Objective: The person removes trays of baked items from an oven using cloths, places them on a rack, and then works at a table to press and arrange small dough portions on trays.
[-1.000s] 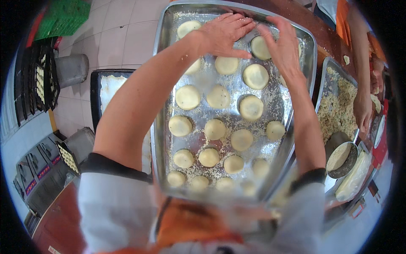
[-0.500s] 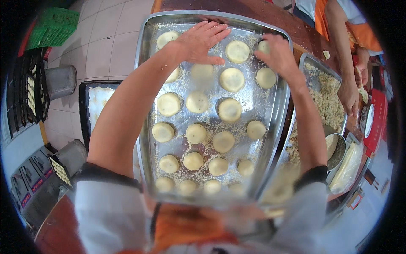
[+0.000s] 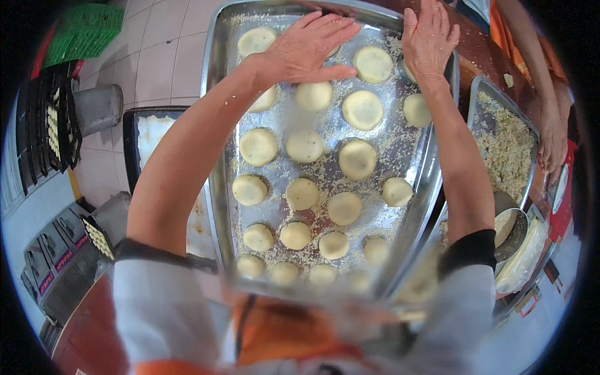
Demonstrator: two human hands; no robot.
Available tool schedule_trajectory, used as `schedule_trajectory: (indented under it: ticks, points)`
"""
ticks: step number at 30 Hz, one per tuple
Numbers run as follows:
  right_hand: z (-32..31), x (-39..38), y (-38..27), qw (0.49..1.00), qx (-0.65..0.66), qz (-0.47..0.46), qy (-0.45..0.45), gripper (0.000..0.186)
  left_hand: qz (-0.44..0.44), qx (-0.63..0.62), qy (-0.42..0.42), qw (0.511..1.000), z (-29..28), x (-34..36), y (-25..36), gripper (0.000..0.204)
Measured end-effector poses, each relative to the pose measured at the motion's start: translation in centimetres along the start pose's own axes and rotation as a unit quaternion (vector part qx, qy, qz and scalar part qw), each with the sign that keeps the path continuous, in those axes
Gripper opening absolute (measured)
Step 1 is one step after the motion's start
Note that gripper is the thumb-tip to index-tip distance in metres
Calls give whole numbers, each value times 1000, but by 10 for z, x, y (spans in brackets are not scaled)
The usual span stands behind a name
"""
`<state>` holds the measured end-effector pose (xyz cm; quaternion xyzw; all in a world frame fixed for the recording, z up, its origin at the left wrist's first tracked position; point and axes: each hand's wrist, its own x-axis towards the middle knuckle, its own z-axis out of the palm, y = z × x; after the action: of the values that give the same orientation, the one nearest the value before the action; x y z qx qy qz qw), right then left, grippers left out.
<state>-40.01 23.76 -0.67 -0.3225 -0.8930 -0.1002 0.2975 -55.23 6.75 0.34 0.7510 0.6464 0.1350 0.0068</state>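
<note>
A large metal tray (image 3: 451, 87) in front of me holds rows of pale, round, flattened dough pieces (image 3: 362, 110), with sesame seeds scattered between them. My left hand (image 3: 312, 50) lies flat over a dough piece in the far row, fingers stretched out and thumb apart, mostly covering it. At the far right corner, my right hand (image 3: 430, 47) is spread open, its fingers reaching past the tray's rim. Part of a dough piece (image 3: 409, 72) shows beside its palm; the rest is hidden. Several near-row pieces are blurred.
Right of the tray stands a metal pan of crumbly filling (image 3: 509, 150) with a metal bowl (image 3: 511, 234) by it. A co-worker's hand (image 3: 551, 147) is beyond the pan. At left are a dark baking tray (image 3: 130, 140), a green crate (image 3: 84, 34) and a tray rack (image 3: 37, 131).
My right hand has moved outward and away from me, its fingers now straightened. My left hand stays over the same dough piece. The view has shifted slightly, and the co-worker's hand has moved right.
</note>
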Motion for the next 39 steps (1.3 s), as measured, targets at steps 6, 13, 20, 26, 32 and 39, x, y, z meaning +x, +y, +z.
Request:
schedule_trajectory:
  ticks: [6,13,20,26,32,39]
  points:
    - [-13,6,-9,998,-1,-25,-54,47,-300,-68,-68,949,-36,6,32,60]
    - [-10,6,-4,997,17,7,-80,47,-171,-111,43,978,-62,-26,55,61]
    - [-15,8,-5,995,69,30,-72,45,-181,-41,123,975,-31,-36,78,49]
    - [-9,10,-2,998,40,-3,-50,48,-210,70,157,962,14,4,65,50]
    - [-57,7,3,955,248,105,-127,49,-228,71,134,962,20,-2,70,55]
    - [-71,-30,33,942,87,-115,-302,61,-251,16,121,960,13,7,74,57]
